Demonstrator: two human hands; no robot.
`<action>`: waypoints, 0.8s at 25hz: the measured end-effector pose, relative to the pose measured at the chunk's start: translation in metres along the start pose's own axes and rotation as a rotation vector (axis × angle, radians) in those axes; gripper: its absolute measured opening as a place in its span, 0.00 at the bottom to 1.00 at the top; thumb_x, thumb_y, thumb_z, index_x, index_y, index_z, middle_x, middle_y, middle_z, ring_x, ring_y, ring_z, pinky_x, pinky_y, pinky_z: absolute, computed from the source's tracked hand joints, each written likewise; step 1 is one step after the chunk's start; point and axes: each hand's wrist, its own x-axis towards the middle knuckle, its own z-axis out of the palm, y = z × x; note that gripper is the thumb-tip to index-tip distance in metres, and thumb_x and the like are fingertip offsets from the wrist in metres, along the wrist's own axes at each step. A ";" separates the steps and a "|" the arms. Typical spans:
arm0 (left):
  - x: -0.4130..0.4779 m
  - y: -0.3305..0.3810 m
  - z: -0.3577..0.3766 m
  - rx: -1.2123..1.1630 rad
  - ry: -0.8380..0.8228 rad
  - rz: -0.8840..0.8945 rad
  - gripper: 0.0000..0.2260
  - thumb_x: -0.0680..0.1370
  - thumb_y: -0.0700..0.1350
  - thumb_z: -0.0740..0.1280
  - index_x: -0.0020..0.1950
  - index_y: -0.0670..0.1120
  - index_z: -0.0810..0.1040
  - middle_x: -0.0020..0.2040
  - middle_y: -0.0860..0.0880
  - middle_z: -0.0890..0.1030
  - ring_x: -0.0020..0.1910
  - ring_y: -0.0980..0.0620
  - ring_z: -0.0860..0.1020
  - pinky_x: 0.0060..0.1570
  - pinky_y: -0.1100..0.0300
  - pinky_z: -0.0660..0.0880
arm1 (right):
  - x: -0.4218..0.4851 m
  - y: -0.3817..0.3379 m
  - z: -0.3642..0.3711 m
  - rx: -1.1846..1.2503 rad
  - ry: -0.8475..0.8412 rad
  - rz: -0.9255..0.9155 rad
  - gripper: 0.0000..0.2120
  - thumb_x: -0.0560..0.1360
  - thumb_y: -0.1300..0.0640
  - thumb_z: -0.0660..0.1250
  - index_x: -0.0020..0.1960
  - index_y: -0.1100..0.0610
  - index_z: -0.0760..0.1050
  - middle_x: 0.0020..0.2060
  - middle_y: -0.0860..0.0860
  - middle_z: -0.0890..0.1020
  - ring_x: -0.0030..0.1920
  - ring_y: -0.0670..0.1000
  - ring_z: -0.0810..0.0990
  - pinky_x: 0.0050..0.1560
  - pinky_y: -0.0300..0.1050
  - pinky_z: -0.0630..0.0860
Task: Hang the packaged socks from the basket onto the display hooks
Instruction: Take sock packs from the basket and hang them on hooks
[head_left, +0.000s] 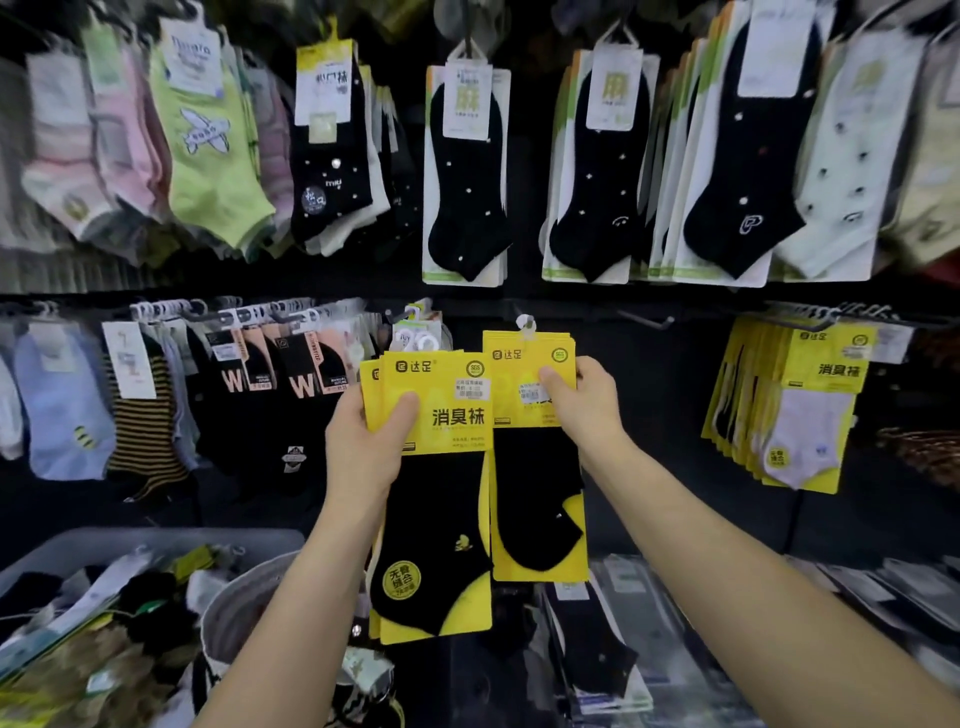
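R grip (582, 400) pinching yellow-carded black sock pack (535, 457), upright; its hanger just below-left of bare metal hook (647, 321); L grip (374, 441) clamps spare packs (441, 499).

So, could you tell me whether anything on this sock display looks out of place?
One bare hook in the lower row, right of the yellow pack in the right hand, holds nothing, a gap among full hooks.

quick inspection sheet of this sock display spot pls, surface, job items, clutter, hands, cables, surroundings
surface: dark display wall, bare hook free.
job's things: left yellow sock packs fanned; right yellow sock packs raised to a hook; basket low left.
clutter: loose socks in a grey bin.
hands: left hand and right hand each grip packs.
cables: nothing seen.
surroundings: hung socks above; matching yellow packs right.
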 end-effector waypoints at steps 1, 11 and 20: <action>0.000 0.001 0.004 -0.005 -0.014 0.000 0.05 0.76 0.42 0.68 0.47 0.52 0.77 0.50 0.45 0.82 0.48 0.47 0.82 0.48 0.49 0.79 | 0.000 0.001 -0.001 -0.021 -0.001 0.005 0.05 0.76 0.54 0.65 0.49 0.56 0.73 0.48 0.53 0.81 0.50 0.54 0.80 0.55 0.56 0.77; -0.013 0.008 0.044 -0.080 -0.162 0.006 0.10 0.74 0.41 0.71 0.54 0.48 0.77 0.52 0.45 0.83 0.50 0.46 0.82 0.50 0.48 0.79 | -0.036 -0.011 -0.014 0.074 -0.100 -0.213 0.02 0.73 0.51 0.69 0.43 0.46 0.77 0.40 0.45 0.84 0.44 0.46 0.83 0.49 0.48 0.80; -0.020 0.007 0.052 -0.157 -0.182 0.024 0.10 0.75 0.40 0.69 0.48 0.56 0.76 0.49 0.50 0.84 0.48 0.51 0.83 0.44 0.57 0.81 | -0.022 -0.035 -0.031 -0.127 -0.142 -0.196 0.08 0.69 0.53 0.74 0.43 0.51 0.75 0.46 0.51 0.81 0.47 0.53 0.79 0.51 0.53 0.78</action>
